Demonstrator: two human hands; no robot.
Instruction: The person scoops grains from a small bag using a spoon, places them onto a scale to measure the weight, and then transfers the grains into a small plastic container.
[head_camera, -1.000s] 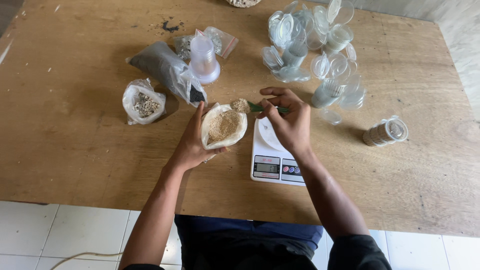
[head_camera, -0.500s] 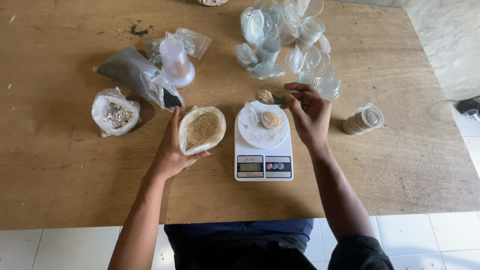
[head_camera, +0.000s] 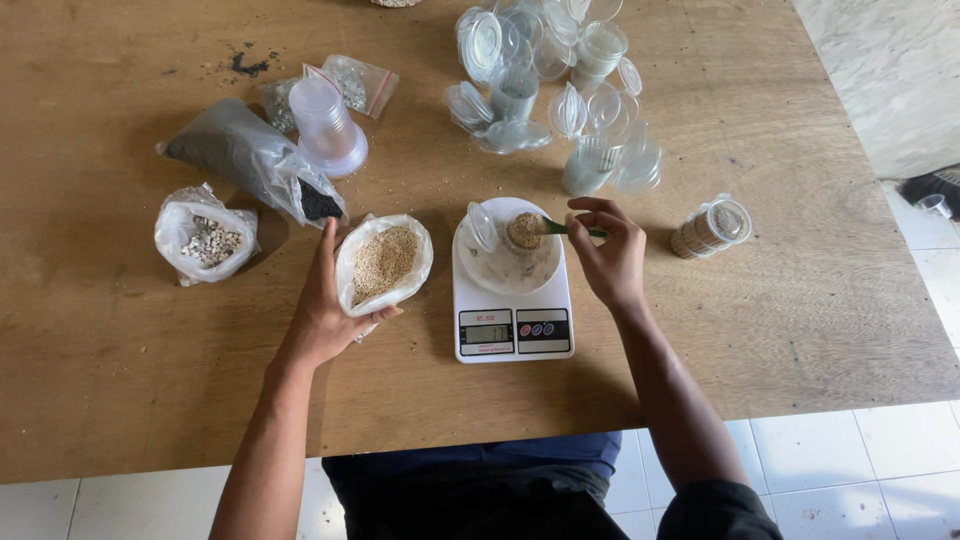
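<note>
Head view, nearest first: the left hand (head_camera: 325, 305) cups an open clear plastic bag of tan seeds (head_camera: 383, 262), fingers wrapped round its side; a loosened grip could tip seeds onto the wooden bench (head_camera: 120, 380). Beside it, the right hand (head_camera: 612, 258) pinches a small green spoon (head_camera: 560, 229), heaped over a clear plastic cup (head_camera: 520, 238) on the white digital scale (head_camera: 512, 320). A jolt could scatter seeds past the rim. Farther back lie empty clear cups (head_camera: 560, 90).
</note>
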